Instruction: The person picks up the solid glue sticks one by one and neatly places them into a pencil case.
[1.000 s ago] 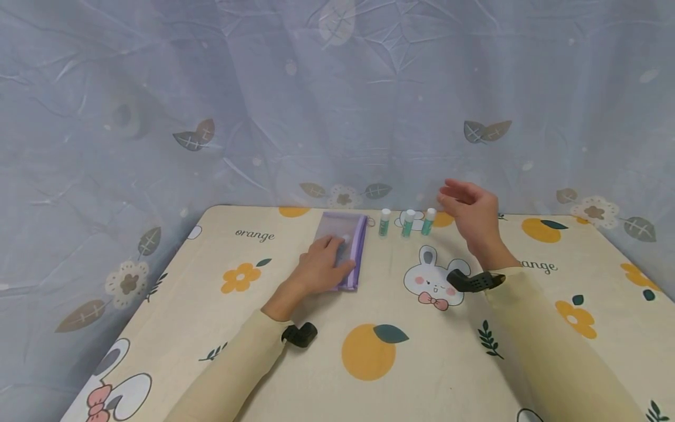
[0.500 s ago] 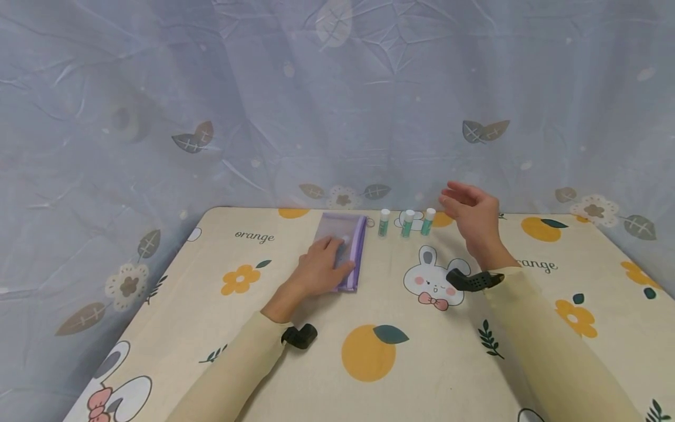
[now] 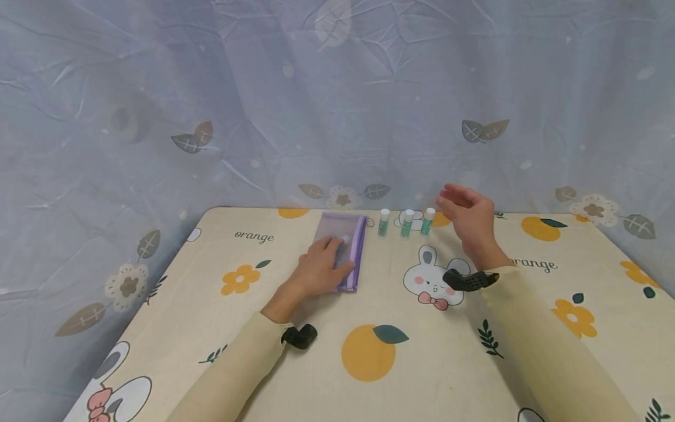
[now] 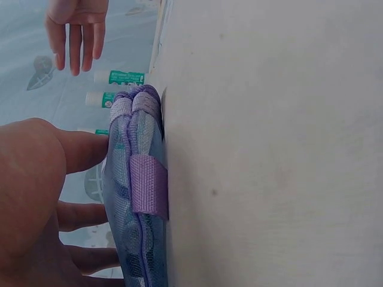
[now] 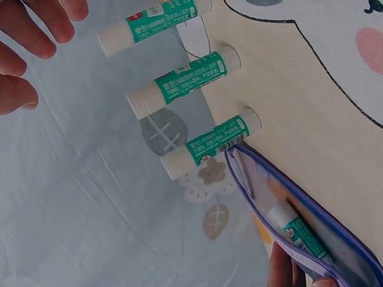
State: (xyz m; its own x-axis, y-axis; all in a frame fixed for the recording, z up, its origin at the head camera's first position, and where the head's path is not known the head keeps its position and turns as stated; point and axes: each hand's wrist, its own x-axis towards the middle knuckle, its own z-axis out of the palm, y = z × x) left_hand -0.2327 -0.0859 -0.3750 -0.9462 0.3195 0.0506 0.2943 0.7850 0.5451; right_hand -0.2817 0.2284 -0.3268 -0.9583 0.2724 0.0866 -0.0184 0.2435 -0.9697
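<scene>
Resting relaxed left grip (image 3: 320, 266) on purple-edged translucent mesh pouch (image 3: 340, 225), flat on cream printed worktop (image 3: 422, 381); hovers with right grip (image 3: 469, 221) loosely uncurled, holding nothing, near three upright green cylindrical white-capped tubes (image 3: 406, 225).

Three tubes (image 3: 407, 224) are lined up on the table (image 3: 448, 363) to the right of a pouch (image 3: 335, 224) with another tube (image 5: 305, 238) inside.

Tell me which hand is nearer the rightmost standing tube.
Right. The right hand is raised just right of the tube, apart from it; the left hand touches the purple pouch, farther off to the left.
</scene>
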